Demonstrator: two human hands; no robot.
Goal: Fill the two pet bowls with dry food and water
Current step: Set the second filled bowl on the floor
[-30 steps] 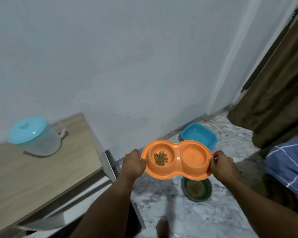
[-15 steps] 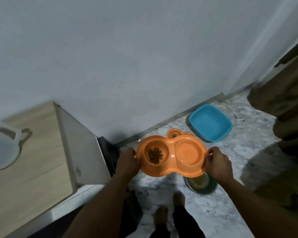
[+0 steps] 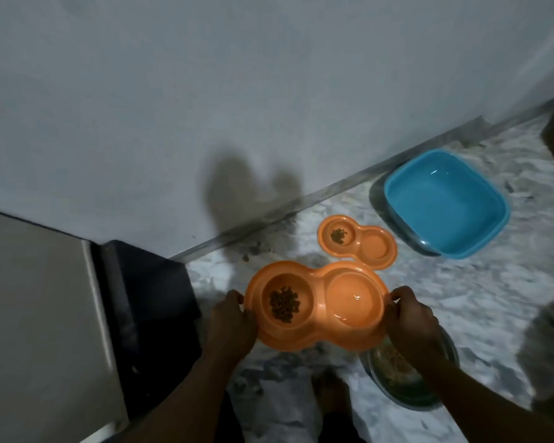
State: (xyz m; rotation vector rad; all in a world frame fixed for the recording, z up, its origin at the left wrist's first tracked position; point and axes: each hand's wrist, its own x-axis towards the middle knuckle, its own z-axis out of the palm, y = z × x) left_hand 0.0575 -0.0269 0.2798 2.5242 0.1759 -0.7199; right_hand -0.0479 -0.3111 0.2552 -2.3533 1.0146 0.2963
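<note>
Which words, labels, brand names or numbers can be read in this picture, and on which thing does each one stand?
None: no text can be read anywhere.
The orange double pet bowl held by the left hand and right hand, the second orange double bowl on the floor, the blue tub and the metal bowl show plain surfaces only.
The picture is dim and blurred, so fine print could not be told.

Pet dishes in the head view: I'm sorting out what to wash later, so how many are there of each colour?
Orange: 2, the held double bowl and the double bowl on the floor
Blue: 1, the square basin
Metal: 1, the round metal bowl
Total: 4
</note>
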